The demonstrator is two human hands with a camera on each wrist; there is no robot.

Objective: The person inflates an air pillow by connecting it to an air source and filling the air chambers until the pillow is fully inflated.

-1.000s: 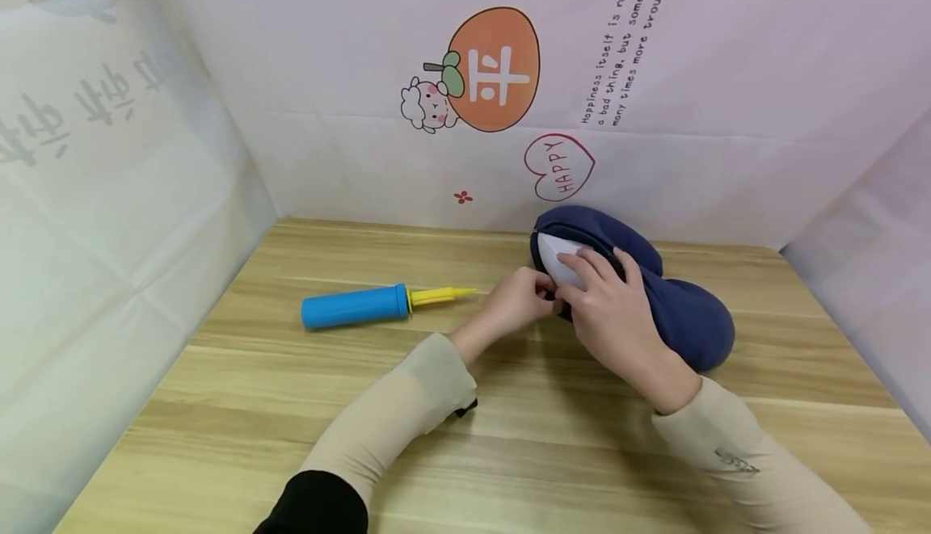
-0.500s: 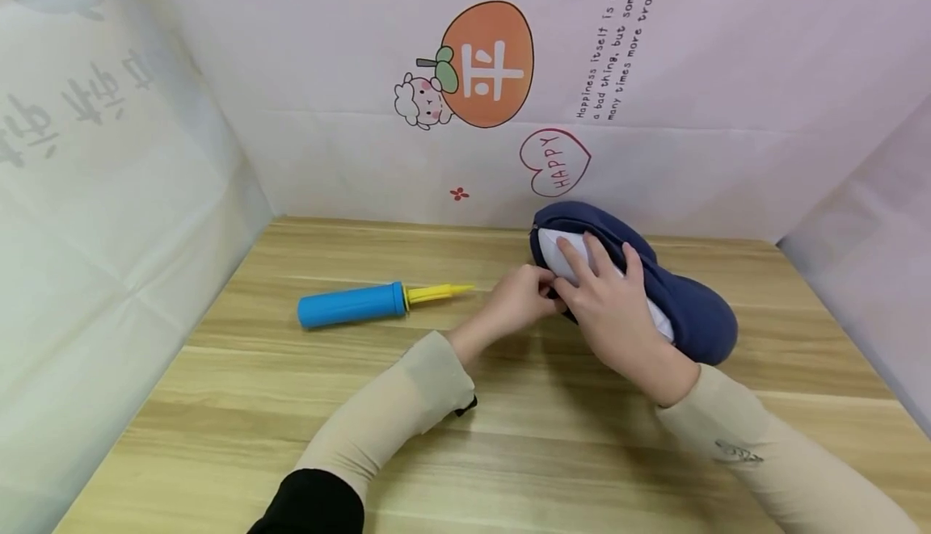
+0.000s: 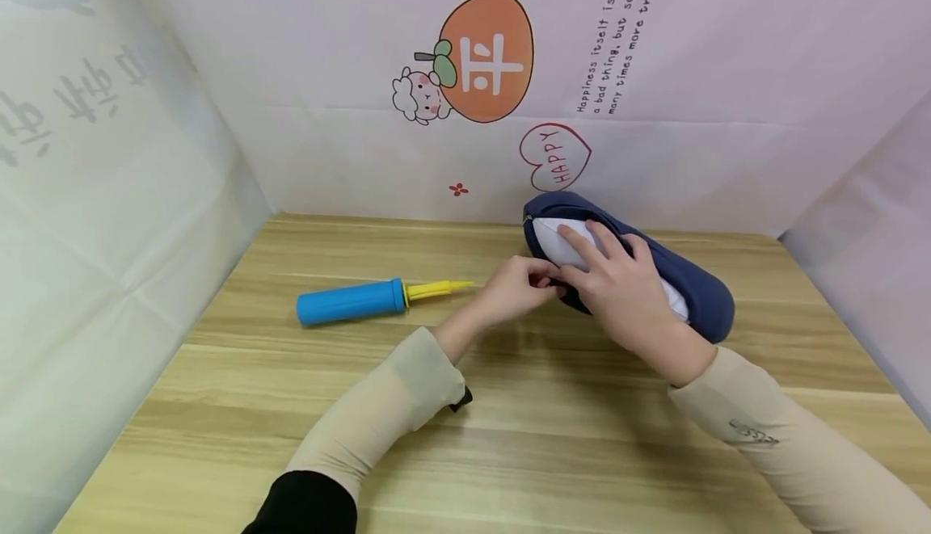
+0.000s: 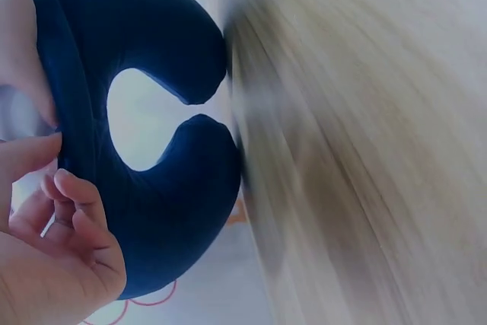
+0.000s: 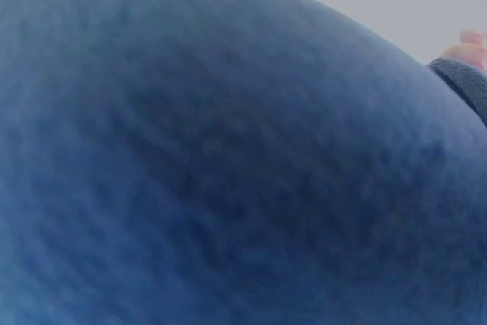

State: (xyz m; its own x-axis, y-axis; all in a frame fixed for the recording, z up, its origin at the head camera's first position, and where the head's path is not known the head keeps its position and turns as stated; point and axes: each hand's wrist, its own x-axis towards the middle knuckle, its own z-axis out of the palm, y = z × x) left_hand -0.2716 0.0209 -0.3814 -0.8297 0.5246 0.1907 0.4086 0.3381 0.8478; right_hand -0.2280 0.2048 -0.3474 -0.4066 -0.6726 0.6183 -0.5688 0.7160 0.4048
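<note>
A navy U-shaped neck pillow [image 3: 709, 300] stands at the back right of the table, its two rounded ends down on the tabletop in the left wrist view. Along its upper curve the cover gapes open, baring a white inner piece [image 3: 558, 239]. My left hand [image 3: 512, 292] pinches the near edge of the opening between thumb and fingertips. Next to it, my right hand [image 3: 633, 300] grips the pillow, fingers spread over the white piece and thumb at the near edge. Navy fabric [image 5: 228, 157] fills most of the right wrist view.
A blue hand pump [image 3: 349, 304] with a yellow nozzle [image 3: 440, 289] lies left of my left hand on the wood-grain table [image 3: 524, 453]. Right behind the pillow rises a white printed cloth wall [image 3: 327, 154]; more cloth hangs on both sides.
The pillow has tipped up from showing its lower lobe toward me, so its upper curve now faces me. My right hand has shifted slightly right; the left keeps its pinch.
</note>
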